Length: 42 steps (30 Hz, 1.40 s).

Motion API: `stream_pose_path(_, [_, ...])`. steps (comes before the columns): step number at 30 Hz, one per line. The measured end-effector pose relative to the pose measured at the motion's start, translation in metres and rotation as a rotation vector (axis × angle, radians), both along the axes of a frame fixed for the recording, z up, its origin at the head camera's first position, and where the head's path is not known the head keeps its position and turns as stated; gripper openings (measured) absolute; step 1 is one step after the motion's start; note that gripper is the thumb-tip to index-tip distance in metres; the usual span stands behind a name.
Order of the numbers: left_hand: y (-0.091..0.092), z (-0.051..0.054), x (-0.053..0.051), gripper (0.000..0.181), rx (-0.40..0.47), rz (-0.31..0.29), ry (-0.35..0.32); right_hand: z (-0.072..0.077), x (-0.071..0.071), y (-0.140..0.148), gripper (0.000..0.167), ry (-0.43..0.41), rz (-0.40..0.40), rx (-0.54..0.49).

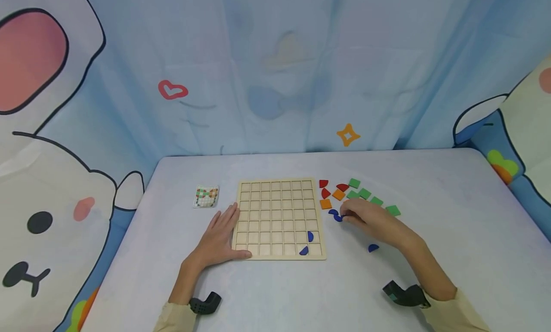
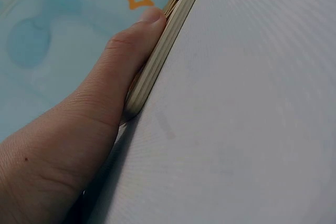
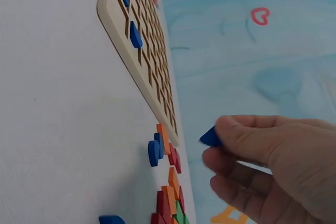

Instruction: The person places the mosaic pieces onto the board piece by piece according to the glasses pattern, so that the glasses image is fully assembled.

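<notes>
A wooden grid board (image 1: pixel 275 219) lies flat on the table. My left hand (image 1: pixel 218 238) rests on its near left corner, fingers extended along the left side; in the left wrist view the thumb (image 2: pixel 123 51) lies along the board's edge. Two blue half-round pieces (image 1: pixel 310 236) sit near the board's lower right corner. To the right of the board, my right hand (image 1: pixel 370 219) pinches a blue piece (image 3: pixel 211 138) between thumb and index finger, as the right wrist view shows. Two more blue pieces (image 1: pixel 333 211) lie just left of those fingertips, and another blue half-round (image 1: pixel 373 248) lies nearer me.
Several green squares (image 1: pixel 365 193), two orange squares (image 1: pixel 325 204) and a few red rounded pieces (image 1: pixel 342 187) are scattered beyond the right hand. A small patterned card (image 1: pixel 206 196) lies left of the board. A printed blue curtain (image 1: pixel 280 73) hangs behind the white-covered table (image 1: pixel 267 298).
</notes>
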<state>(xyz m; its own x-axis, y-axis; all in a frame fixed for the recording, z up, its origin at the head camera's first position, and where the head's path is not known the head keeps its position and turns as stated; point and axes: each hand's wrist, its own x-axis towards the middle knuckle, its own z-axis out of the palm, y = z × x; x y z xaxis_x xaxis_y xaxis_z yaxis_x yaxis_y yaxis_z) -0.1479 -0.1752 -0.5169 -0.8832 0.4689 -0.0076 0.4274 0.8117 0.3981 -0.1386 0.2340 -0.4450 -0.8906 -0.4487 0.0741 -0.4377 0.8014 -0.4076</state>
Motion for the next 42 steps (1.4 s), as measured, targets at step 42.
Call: stream_pose_path(42, [-0.001, 0.002, -0.001, 0.122, -0.019, 0.006, -0.027, -0.041, -0.01, -0.073, 0.025, -0.135, -0.138, -0.232])
